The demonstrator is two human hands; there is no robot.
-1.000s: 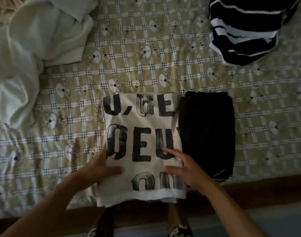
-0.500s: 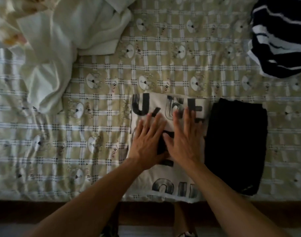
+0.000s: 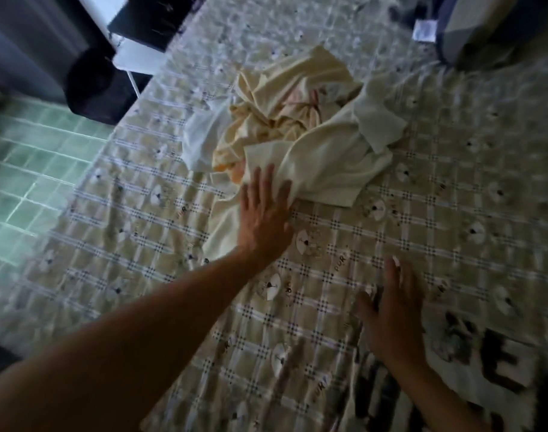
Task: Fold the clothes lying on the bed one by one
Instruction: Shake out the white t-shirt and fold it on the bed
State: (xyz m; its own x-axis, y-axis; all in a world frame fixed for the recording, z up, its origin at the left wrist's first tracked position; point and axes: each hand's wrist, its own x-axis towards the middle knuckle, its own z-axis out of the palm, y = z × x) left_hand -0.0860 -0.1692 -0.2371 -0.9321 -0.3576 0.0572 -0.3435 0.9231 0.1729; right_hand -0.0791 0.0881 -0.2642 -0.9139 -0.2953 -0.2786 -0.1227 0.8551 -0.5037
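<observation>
A crumpled heap of cream and white clothes [image 3: 300, 132] lies in the middle of the checked bed sheet [image 3: 141, 244]. My left hand [image 3: 263, 213] is stretched out flat with fingers apart, its fingertips touching the near edge of the cream garment [image 3: 325, 163]. My right hand [image 3: 388, 310] hovers open above the near left corner of the folded white shirt with black letters [image 3: 472, 369], which lies at the lower right.
The bed's left edge runs diagonally, with green floor tiles [image 3: 32, 169] beyond it. A dark stool and a white chair frame [image 3: 123, 57] stand by the bed's far left. A grey object [image 3: 491, 29] sits at the top right.
The view has swung left, away from the folded shirts. Both hands have left the lettered shirt; the left hand has reached out to the crumpled cream pile.
</observation>
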